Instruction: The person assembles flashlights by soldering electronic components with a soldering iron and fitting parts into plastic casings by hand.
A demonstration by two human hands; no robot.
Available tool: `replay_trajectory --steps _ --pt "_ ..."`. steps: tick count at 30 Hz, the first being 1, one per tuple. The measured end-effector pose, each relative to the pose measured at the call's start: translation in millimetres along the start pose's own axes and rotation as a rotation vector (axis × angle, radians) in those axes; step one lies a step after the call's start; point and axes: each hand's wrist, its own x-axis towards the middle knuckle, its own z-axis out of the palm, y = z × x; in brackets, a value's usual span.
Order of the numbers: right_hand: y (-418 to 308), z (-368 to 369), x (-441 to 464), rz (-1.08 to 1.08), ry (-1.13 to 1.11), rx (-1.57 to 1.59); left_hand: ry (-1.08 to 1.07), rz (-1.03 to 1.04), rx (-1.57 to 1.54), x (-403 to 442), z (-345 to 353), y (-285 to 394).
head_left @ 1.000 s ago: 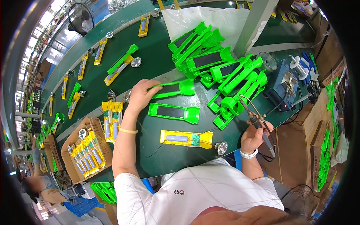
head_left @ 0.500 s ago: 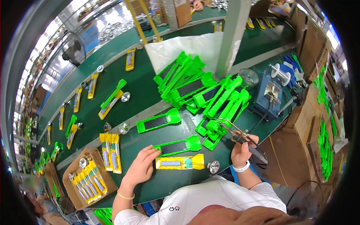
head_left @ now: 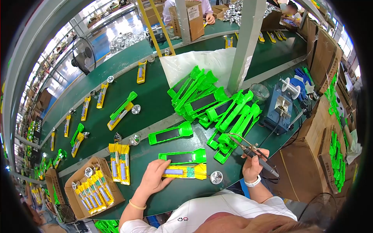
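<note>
My left hand (head_left: 154,178) grips the left end of a yellow casing (head_left: 200,171) holding a blue battery and a green board. Against its upper edge lies a green casing (head_left: 200,155) with a black panel, which my fingertips also reach. A round reflector (head_left: 216,177) sits at the yellow casing's right end, on thin wires. My right hand (head_left: 253,164) holds a soldering iron (head_left: 268,167), its tip pointing up and left near the heap of green casings (head_left: 233,116). Another green casing (head_left: 171,134) lies separately above.
A cardboard box (head_left: 79,206) of yellow casings stands at the left, beside two more yellow casings (head_left: 119,165). At the right are a blue soldering station (head_left: 276,106) and a solder spool (head_left: 290,88). A metal post (head_left: 244,46) rises behind the heap. A person's hand (head_left: 210,18) shows beyond.
My left hand has moved from the upper green casing to the lower green and yellow casings, which now lie together. My right hand still holds the iron. The view has shifted.
</note>
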Motion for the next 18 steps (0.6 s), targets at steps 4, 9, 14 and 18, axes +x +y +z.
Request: replay_trajectory --steps 4,9,14,18 --pt "-15 19 -1 0.099 -0.135 0.062 0.018 -0.038 -0.003 -9 0 -7" --pt "-12 41 -18 0.338 -0.391 0.231 0.021 -0.074 0.022 -12 -3 -12" --pt "1 43 -35 0.502 -0.484 0.212 -0.007 -0.044 0.028 -8 -8 -16" --pt "-1 47 -26 0.521 -0.462 0.187 -0.027 -0.043 0.011 -9 -11 -19"
